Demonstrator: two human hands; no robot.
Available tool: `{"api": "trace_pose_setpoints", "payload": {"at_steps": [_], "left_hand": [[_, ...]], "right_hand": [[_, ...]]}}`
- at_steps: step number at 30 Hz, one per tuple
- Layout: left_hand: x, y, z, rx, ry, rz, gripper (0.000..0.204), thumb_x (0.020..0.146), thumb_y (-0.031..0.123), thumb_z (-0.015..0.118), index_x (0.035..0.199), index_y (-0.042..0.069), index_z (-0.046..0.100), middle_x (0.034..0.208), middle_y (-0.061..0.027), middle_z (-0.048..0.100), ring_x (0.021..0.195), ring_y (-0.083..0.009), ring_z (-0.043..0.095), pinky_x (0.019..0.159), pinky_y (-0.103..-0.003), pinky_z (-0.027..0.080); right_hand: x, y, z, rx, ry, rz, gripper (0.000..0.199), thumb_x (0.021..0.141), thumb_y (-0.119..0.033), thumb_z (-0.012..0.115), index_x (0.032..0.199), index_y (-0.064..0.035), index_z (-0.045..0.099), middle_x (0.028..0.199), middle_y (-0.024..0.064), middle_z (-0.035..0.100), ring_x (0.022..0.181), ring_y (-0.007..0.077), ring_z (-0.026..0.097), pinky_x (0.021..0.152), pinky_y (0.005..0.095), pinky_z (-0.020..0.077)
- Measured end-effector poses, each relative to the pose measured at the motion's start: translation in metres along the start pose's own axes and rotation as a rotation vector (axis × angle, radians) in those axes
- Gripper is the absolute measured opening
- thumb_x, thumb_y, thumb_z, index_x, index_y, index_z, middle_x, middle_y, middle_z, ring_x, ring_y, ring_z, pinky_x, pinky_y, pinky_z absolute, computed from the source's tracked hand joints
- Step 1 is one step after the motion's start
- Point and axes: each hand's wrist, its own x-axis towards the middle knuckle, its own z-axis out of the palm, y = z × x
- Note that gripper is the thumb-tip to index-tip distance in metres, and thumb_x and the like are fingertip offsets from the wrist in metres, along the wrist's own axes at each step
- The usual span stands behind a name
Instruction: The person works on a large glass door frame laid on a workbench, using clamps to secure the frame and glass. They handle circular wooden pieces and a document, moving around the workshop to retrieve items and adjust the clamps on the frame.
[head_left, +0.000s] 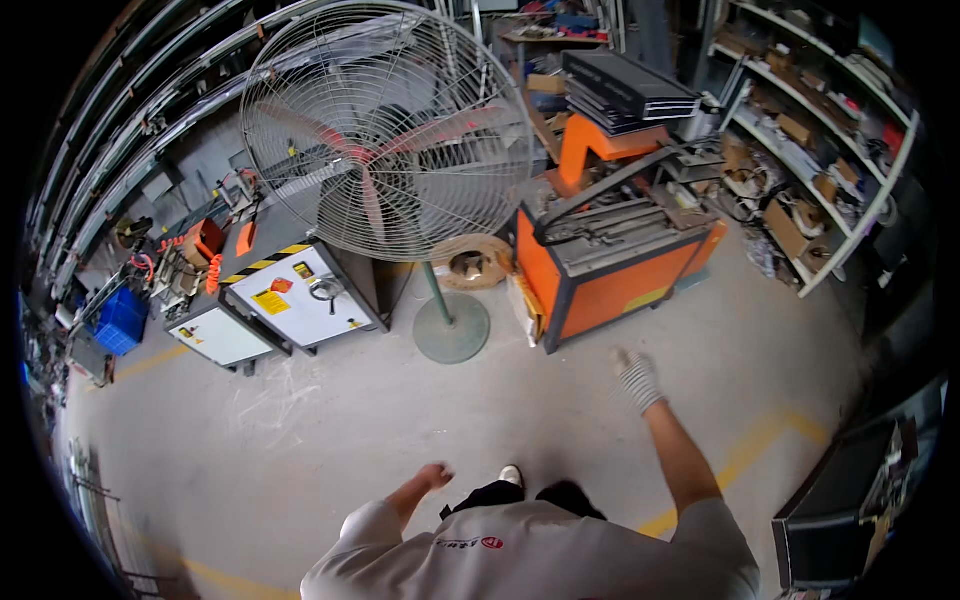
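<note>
My left hand (435,474) is bare and hangs low over the concrete floor, near my white shoe (512,475). Its fingers look curled, but blur hides whether they are closed, and no object shows in it. Reaching forward on the right, my right hand (637,380) wears a grey-and-white striped work glove. Motion smears its pale fingertips, so their position is unclear. Nearest to that hand, beyond its fingertips, stands an orange machine (610,290) with a dark frame and metal parts on top. I see no contact between them.
A large pedestal fan (365,155) with a round green base (452,328) stands ahead. Left of it are white-fronted cabinets (300,295) and a blue crate (121,321). Loaded shelves (810,170) line the right. A dark open box (835,515) sits at lower right.
</note>
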Motion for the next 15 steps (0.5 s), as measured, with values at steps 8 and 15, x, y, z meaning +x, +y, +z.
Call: {"api": "trace_pose_setpoints", "payload": {"at_steps": [8, 15], "left_hand": [[0.007, 0.207, -0.248, -0.501, 0.372, 0.231, 0.032, 0.084, 0.026, 0.054, 0.108, 0.005, 0.057, 0.093, -0.0124, 0.064, 0.084, -0.0269, 0.06, 0.072, -0.034, 0.047], [0.011, 0.214, -0.175, -0.47, 0.466, -0.61, 0.035, 0.082, 0.029, 0.054, 0.103, 0.003, 0.059, 0.09, -0.0157, 0.064, 0.083, -0.0309, 0.061, 0.075, -0.038, 0.048]], "right_hand": [[0.329, -0.109, -0.011, 0.541, 0.267, -0.314, 0.03, 0.087, -0.031, 0.051, 0.093, -0.0028, 0.058, 0.079, 0.0168, 0.06, 0.074, 0.0318, 0.058, 0.067, 0.0374, 0.0448], [0.552, -0.285, 0.084, 0.504, 0.065, -0.773, 0.027, 0.086, -0.029, 0.046, 0.093, -0.0052, 0.058, 0.088, 0.0193, 0.06, 0.083, 0.0372, 0.056, 0.072, 0.0431, 0.044]]}}
